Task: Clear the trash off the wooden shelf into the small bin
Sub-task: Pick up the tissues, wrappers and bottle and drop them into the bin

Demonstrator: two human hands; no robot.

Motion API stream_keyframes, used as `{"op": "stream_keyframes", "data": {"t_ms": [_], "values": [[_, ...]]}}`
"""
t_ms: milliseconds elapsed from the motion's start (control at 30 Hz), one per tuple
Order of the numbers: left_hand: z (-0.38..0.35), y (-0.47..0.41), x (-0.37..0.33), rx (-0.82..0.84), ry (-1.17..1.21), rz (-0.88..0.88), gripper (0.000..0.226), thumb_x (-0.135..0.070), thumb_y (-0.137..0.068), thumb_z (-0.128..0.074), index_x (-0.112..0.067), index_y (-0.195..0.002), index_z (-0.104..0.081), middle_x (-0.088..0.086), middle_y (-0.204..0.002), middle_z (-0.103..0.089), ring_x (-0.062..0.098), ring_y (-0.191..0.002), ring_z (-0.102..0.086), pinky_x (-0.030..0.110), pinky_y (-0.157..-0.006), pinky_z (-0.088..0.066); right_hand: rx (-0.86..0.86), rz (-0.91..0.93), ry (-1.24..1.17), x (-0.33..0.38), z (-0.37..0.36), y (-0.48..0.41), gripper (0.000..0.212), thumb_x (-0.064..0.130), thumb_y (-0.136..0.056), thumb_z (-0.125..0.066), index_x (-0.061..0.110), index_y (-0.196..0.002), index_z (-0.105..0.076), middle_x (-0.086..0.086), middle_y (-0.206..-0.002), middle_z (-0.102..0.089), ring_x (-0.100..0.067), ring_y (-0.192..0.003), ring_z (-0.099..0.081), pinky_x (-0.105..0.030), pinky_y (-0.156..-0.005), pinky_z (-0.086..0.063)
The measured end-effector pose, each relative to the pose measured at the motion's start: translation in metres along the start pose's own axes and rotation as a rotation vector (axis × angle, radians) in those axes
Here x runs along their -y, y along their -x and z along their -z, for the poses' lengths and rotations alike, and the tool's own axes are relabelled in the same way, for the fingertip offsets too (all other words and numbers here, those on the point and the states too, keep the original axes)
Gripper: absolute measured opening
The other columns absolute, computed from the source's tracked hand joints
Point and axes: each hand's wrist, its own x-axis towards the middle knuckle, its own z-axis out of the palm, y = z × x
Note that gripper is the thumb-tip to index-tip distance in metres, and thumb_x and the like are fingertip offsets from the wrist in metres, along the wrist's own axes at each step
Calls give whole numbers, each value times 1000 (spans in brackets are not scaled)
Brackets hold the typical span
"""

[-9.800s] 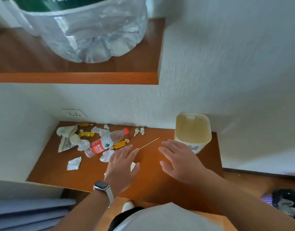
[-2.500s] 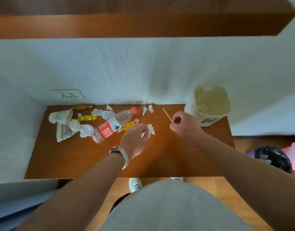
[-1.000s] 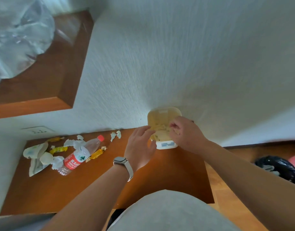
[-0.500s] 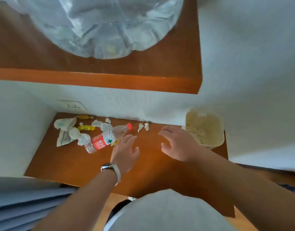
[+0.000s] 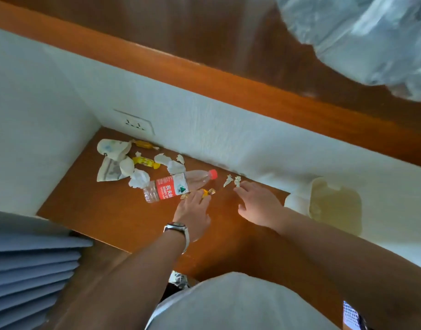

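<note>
Head view: I see two small white paper scraps (image 5: 232,181) on the wooden shelf (image 5: 114,210) at frame centre, my open, empty right hand (image 5: 258,203) touching them; my open left hand (image 5: 192,210) covers a gold-wrapped candy (image 5: 208,192); the small cream plastic bin (image 5: 333,206) waits right.

Bare-armed person in a grey top (image 5: 240,306), with a pale-strapped smartwatch (image 5: 177,228) on the left wrist.
</note>
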Motion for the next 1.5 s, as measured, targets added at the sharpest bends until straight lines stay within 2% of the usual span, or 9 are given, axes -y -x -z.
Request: {"op": "stream_keyframes", "data": {"t_ms": [100,233,400,567,700,867,1067,1167,1500], "values": [[-8,-5,9,38,-4,-8,61,-34,-93,-53,-20,-149,-34,7,-157,-34,29,-144,-30,45,-112,-33,58,-15,10,-1,-3,-17,48,30,-89,-55,20,-136,-46,-6,-140,-49,-26,-123,-51,-41,-92,-53],[-12,-5,21,41,5,7,58,-35,-94,-52,-20,-147,-36,6,-152,-41,27,-138,-36,44,-106,-39,62,-39,-15,1,-4,-36,50,20,-90,-54,25,-138,-43,-7,-145,-44,-29,-132,-43,-41,-95,-49],[-12,-2,28,-46,13,-25,36,-29,-93,-52,-20,-128,-55,0,-124,-60,22,-111,-53,37,-89,-48,95,-83,11,6,-8,-59,48,10,-87,-52,22,-133,-46,-8,-140,-44,-30,-123,-44,-43,-88,-50],[-9,7,37,-71,31,-20,30,-24,-96,-51,-19,-124,-59,1,-110,-59,19,-95,-54,32,-80,-49,95,-76,-27,2,-14,-68,44,3,-84,-53,20,-125,-52,-8,-134,-46,-30,-117,-46,-43,-81,-52],[-9,10,48,-80,43,1,31,-27,-96,-53,-20,-126,-57,0,-116,-60,18,-100,-55,31,-83,-50,80,-75,-32,-1,-23,-67,34,4,-88,-55,16,-120,-58,-8,-126,-50,-27,-112,-49,-39,-82,-52],[-11,5,51,-58,45,25,28,-33,-96,-56,-22,-121,-59,-2,-107,-61,17,-96,-55,31,-81,-50,86,-105,-39,-2,-30,-59,29,3,-90,-54,8,-118,-59,-11,-117,-54,-26,-103,-56,-39,-87,-52],[-12,-2,45,-48,36,63,19,-32,-95,-55,-20,-109,-61,-2,-95,-58,14,-82,-48,26,-69,-42,55,-147,-86,3,-40,-36,12,6,-89,-57,7,-101,-60,-8,-98,-56,-24,-84,-56,-38,-74,-53],[-11,-6,44,-29,44,68,17,-32,-95,-56,-21,-106,-60,-4,-90,-56,13,-79,-48,26,-68,-46,25,-138,-133,10,-45,-25,5,7,-89,-56,7,-92,-60,-6,-90,-56,-23,-78,-56,-32,-66,-49],[0,1,20,-28,80,25,19,-36,-87,-65,-21,-99,-65,-7,-86,-56,9,-73,-52,20,-58,-42,-71,-243,-299,17,-36,8,5,14,-94,-58,14,-89,-59,0,-90,-56,-14,-77,-52,-21,-66,-41]]}}
